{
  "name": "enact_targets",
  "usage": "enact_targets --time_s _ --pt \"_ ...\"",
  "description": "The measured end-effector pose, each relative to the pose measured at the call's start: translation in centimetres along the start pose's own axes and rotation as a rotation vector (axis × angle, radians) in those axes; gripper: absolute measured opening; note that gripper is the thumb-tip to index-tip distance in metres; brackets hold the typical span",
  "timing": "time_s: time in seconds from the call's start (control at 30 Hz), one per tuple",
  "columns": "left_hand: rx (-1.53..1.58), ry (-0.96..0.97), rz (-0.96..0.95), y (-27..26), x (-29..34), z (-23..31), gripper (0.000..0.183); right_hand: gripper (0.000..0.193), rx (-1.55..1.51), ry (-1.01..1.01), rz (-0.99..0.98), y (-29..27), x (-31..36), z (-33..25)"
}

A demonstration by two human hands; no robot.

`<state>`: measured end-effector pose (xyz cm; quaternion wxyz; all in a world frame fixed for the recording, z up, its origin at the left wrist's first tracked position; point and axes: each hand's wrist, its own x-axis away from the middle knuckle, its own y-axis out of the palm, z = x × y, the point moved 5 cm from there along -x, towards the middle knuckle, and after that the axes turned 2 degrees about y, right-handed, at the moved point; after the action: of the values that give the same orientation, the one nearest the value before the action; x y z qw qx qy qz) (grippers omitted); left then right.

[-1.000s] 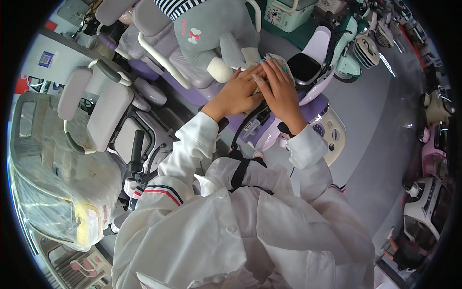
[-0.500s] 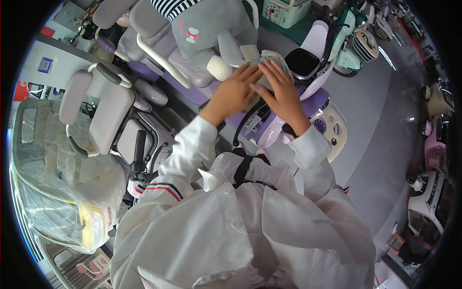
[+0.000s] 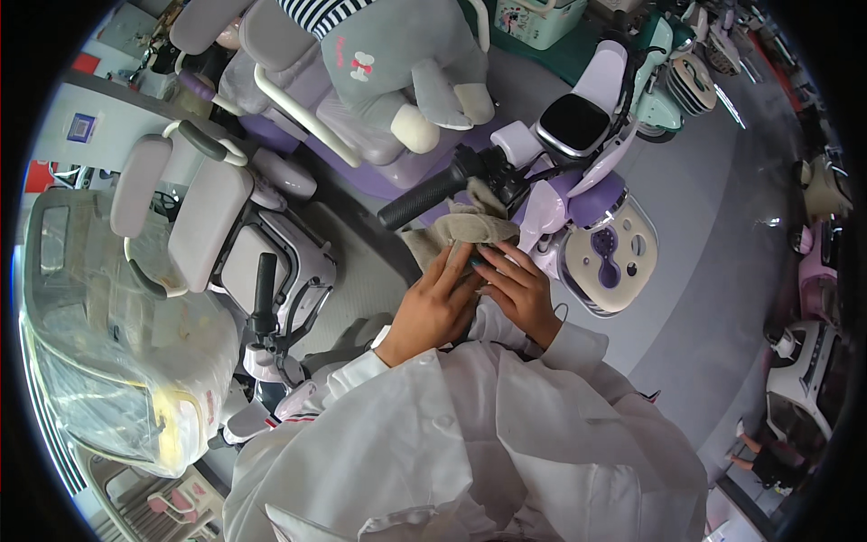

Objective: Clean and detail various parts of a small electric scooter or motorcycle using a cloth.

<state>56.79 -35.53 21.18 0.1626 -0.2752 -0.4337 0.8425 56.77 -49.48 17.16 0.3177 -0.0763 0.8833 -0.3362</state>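
Both my hands are on a crumpled beige-grey cloth [image 3: 465, 228], close in front of my jacket. Bent fingers of my left hand [image 3: 438, 303] grip its near side. My right hand [image 3: 524, 294] presses against it from the other side, fingers closed over its edge; their tips partly hide one another. Just beyond the cloth is the black handlebar grip [image 3: 423, 200] of a lilac scooter, with a dark display [image 3: 574, 123] farther off. Whether the cloth touches the handlebar I cannot tell.
A grey plush toy [image 3: 406, 68] sits on the lilac seat ahead. Right of the handlebar is a cream perforated tray [image 3: 637, 275]. At left stand another scooter with a pale seat [image 3: 209, 212] and a plastic-wrapped vehicle [image 3: 99, 334]. A mint scooter [image 3: 657, 104] is at far right.
Both hands have come back toward my body from near the plush toy, bringing the cloth. The black handlebar grip, formerly behind my hands, now shows, and the scooter's front looks slightly shifted.
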Motion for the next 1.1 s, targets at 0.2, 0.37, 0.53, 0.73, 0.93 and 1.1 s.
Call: enact_targets --time_s 0.2,0.37,0.53,0.73,0.93,1.1 --pt "0.359 -0.165 0.047 -1.3 -3.9 -1.0 0.034 0.047 0.199 0.006 -0.085 -1.7 -5.0 -1.0" --pt "0.276 -0.294 0.143 0.2 -3.8 -1.7 0.028 0.047 0.374 -0.017 -0.142 -0.8 -6.1 -0.6" --pt "-0.109 -0.147 0.110 1.5 0.0 -0.4 0.037 0.045 0.313 0.047 -0.121 0.8 0.0 -2.3" --pt "0.110 -0.267 -0.018 1.1 -3.6 -1.6 0.021 0.046 0.330 -0.019 -0.122 -1.4 -7.1 -2.4" --pt "-0.263 -0.188 0.126 2.7 -1.9 0.1 0.019 0.040 0.249 -0.185 -0.370 -0.6 -8.9 -1.6" --pt "0.043 -0.539 0.096 2.1 -1.2 -1.7 0.032 0.024 0.409 -0.223 -0.802 3.2 -10.9 1.1"
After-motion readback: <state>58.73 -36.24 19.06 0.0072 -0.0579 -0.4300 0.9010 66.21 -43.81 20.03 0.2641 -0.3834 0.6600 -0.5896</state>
